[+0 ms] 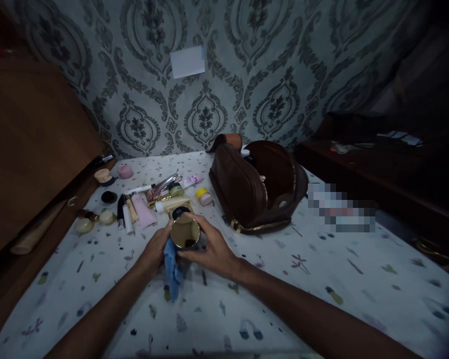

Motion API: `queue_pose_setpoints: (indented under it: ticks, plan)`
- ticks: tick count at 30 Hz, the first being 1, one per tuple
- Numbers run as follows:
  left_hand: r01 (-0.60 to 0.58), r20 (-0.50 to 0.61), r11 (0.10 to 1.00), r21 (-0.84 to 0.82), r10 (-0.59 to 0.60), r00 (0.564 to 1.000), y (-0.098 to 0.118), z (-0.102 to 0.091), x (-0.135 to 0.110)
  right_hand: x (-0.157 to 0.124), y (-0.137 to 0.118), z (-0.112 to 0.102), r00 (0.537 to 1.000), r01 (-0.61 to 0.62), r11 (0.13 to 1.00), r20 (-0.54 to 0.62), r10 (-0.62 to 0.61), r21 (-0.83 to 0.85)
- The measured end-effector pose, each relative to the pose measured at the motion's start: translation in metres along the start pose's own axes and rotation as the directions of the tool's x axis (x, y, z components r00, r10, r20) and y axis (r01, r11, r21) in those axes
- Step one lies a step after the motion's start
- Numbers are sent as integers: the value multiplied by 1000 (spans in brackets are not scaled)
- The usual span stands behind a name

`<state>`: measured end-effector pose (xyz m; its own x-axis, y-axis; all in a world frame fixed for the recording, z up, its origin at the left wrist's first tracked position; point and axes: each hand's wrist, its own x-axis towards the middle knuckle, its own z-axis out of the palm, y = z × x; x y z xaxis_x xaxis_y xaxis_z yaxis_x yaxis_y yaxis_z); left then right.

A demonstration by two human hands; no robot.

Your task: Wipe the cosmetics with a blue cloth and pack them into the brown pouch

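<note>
A round jar or compact with a shiny gold top (185,232) is held up between my two hands, over the near middle of the sheet. My right hand (217,249) curls around its right side, thumb below and fingers above. On the left, my left hand (157,249) presses a blue cloth (173,271) against the jar's side, and the cloth hangs down below. Just beyond the jar lie several cosmetics, among them a pink tube (143,210) and a small yellow-lidded jar (203,196).
An unzipped brown bag (243,189) stands to the right of the cosmetics. Further left are a black round lid (109,197), a pink jar (125,171) and a cream-coloured jar (107,217). Wooden furniture (33,149) borders the left side; a patterned wall (224,109) rises behind.
</note>
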<state>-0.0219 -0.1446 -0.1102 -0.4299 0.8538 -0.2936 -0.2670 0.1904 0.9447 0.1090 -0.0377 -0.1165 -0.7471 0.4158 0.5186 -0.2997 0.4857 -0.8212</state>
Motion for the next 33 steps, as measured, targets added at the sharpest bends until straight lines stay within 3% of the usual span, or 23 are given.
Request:
queue_pose_setpoints:
  ticks: [2, 5, 9, 13, 16, 19, 22, 24, 28, 33]
  plan:
    - [-207, -59, 961, 181, 221, 973, 4, -1, 0, 0, 3, 2, 999, 32, 998, -37, -34, -56]
    - [-410, -55, 822, 396, 466, 883, 13, -2, -6, -1, 5, 3, 994, 75, 985, -61, -86, -153]
    - [-456, -32, 722, 520, 550, 835, 14, -2, -13, -1, 7, 3, 998, 44, 962, -24, -52, -269]
    - [-597, 166, 436, 673, 699, 696, 6, -5, -13, -2, 6, 3, 1000, 5, 930, 21, 3, -368]
    - [-644, 312, 208, 736, 740, 596, 4, -5, -13, -3, 5, 4, 998, -13, 932, 48, 33, -362]
    - [-677, 381, 90, 731, 769, 513, 7, -4, -15, -3, 5, 6, 997, -48, 954, 39, 62, -296]
    - [-743, 399, 67, 666, 810, 431, 11, -2, -16, 0, 4, 5, 991, -114, 974, 48, 125, -194]
    - [-772, 387, 82, 630, 829, 404, 12, -1, -17, 1, 2, 4, 984, -160, 981, 61, 168, -112]
    - [-778, 338, 118, 617, 853, 398, 13, -1, -20, 3, -3, 1, 974, -212, 975, 93, 205, 61]
    - [-723, 220, 201, 661, 869, 443, 13, -5, -21, 3, -11, -1, 954, -299, 914, 122, 276, 272]
